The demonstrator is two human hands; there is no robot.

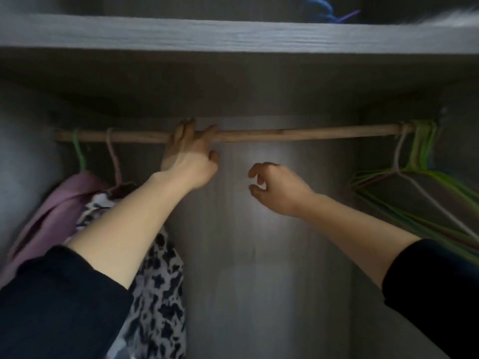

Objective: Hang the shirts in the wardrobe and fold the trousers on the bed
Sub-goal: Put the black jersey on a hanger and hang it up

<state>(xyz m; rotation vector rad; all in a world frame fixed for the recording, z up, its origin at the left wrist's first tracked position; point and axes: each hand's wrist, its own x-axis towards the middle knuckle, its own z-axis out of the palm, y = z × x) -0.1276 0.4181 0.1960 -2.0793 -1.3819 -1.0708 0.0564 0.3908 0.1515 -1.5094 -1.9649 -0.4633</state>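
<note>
Purple shirt (51, 203) on a green hanger (77, 149), at the left end of the wooden rail (298, 132) inside the wardrobe (259, 281). Just beside it, a black-and-white spotty shirt (160, 294) on a pink hanger (114, 156). Left hand (189, 154) up on the rail near the middle, fingers curled over the top, thumb below, gripping it. Right hand (274, 187) lower down, under the rail and not touching it, fingers loosely bent, nothing in it. Hands apart. Bunch of bare hangers (420, 172), mostly green, at the far right end of the rail. Grey shelf (233, 37) above, with something blue (318, 9) on top, too blurry to tell.
</note>
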